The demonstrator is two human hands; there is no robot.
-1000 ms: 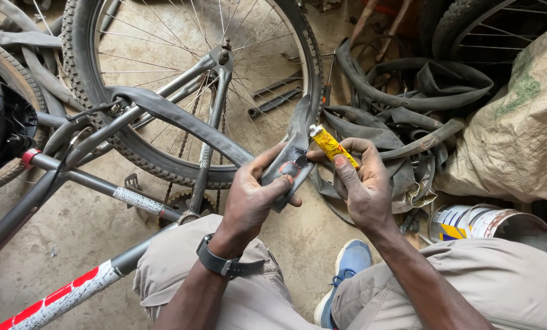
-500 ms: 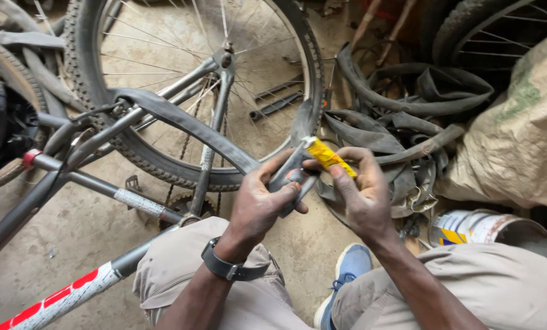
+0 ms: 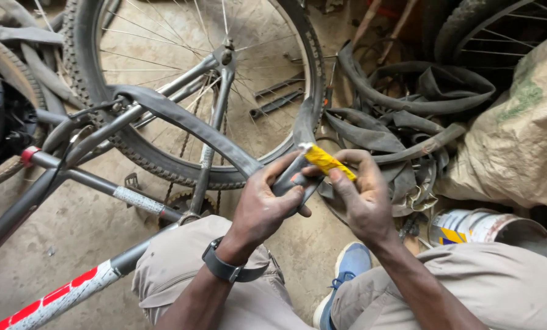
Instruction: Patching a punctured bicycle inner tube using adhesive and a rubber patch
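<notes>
At the far left a bicycle frame (image 3: 71, 183) is lying across the concrete floor (image 3: 71, 238), its grey tubes running toward the knobby rear wheel (image 3: 163, 91), which is filling more of the view than a second ago, as the camera has dipped closer. A flat black inner tube (image 3: 181, 119) is draping from the frame down to the person's knees. The left hand (image 3: 262, 205), a dark watch (image 3: 224, 269) on its wrist, is closing its grip around the near end of that tube, and it is sitting a little lower than before. Just to its right, the right hand (image 3: 365, 198) is pinching a small yellow tube of glue (image 3: 325, 160) between thumb and fingers, its silver nozzle now touching the rubber where earlier it was held just above. Farther right a heap of old inner tubes (image 3: 408, 104) is lying beside a tan sack (image 3: 518, 140), with a dented tin can (image 3: 487, 229) nearer.
</notes>
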